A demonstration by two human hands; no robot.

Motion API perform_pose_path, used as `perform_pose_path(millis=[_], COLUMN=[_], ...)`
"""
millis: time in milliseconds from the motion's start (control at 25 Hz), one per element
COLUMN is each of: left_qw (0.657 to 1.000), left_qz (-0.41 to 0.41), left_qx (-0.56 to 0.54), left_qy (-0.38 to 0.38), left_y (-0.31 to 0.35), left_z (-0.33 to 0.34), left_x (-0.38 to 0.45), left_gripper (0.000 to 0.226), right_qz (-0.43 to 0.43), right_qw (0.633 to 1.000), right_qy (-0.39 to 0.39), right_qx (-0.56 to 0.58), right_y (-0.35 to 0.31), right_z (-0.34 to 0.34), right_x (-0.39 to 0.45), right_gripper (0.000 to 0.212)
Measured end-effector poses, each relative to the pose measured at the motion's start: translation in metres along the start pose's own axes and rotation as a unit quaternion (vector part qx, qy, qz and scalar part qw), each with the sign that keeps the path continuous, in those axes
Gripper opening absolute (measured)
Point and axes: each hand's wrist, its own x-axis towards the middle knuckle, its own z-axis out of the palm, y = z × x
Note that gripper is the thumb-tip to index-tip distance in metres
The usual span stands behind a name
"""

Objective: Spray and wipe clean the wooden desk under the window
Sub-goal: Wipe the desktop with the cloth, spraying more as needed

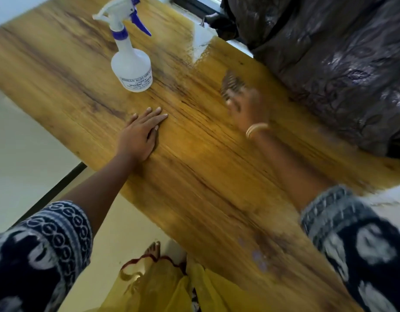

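From the head view, the wooden worktop [194, 154] runs diagonally under the window, and the left hand [140, 134] lies flat on it with fingers straight and spread, bracing. The right hand [244, 104] is motion-blurred over the far half; it seems to press a brownish cloth [230, 83] to the wood, but I cannot tell how its fingers lie. The spray bottle [131, 61] stands upright beyond the left hand, well apart from the right. The main risk, as I judge it, is a wide sweep leftward knocking the bottle over or off the edge. A wet sheen near the window end could be left streaked if skipped. A dark patterned curtain [341, 64] hangs against the far edge, crowding that strip and liable to catch the cloth
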Motion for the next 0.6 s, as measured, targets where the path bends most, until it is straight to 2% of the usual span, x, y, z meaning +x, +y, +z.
perform_pose_path(millis=[80,160,240,280,320,360,400,440,520,560,600], left_qw=[1.0,0.998,0.993,0.991,0.989,0.989,0.988,0.988,0.988,0.988,0.988], left_qz=[0.011,0.046,0.105,0.121,0.123,0.123,0.125,0.127,0.127,0.126,0.126], left_qx=[0.015,0.021,0.006,-0.009,-0.026,-0.038,-0.043,-0.048,-0.059,-0.059,-0.057], left_qy=[-0.008,-0.027,-0.047,-0.059,-0.071,-0.078,-0.077,-0.072,-0.062,-0.062,-0.065], left_y=[0.0,0.001,0.008,0.016,0.028,0.04,0.05,0.056,0.058,0.057,0.056], left_z=[-0.001,-0.002,0.002,0.006,0.012,0.018,0.023,0.026,0.028,0.027,0.026], left_x=[0.0,-0.002,-0.006,-0.009,-0.013,-0.017,-0.018,-0.018,-0.017,-0.015,-0.015], left_gripper=[0.047,0.047,0.045,0.045,0.046,0.048,0.048,0.047,0.044,0.043,0.043], right_qz=[-0.138,-0.314,-0.442,-0.438,-0.382,-0.283,-0.159,-0.03,0.179,0.209,0.193], right_qw=[0.988,0.933,0.874,0.883,0.915,0.955,0.986,0.998,0.982,0.976,0.978], right_qy=[-0.057,-0.154,-0.183,-0.157,-0.125,-0.085,-0.04,-0.015,-0.008,-0.013,-0.015], right_qx=[0.046,0.088,0.083,0.061,0.032,0.005,-0.023,-0.048,-0.059,-0.067,-0.076], right_y=[-0.047,-0.076,-0.05,-0.022,0.01,0.047,0.085,0.119,0.159,0.156,0.139], right_z=[0.004,-0.004,-0.016,-0.021,-0.027,-0.031,-0.039,-0.046,-0.051,-0.049,-0.045], right_x=[-0.084,-0.172,-0.187,-0.169,-0.144,-0.114,-0.085,-0.063,-0.045,-0.043,-0.048], right_gripper=[0.035,0.031,0.028,0.029,0.032,0.036,0.039,0.042,0.048,0.048,0.048])
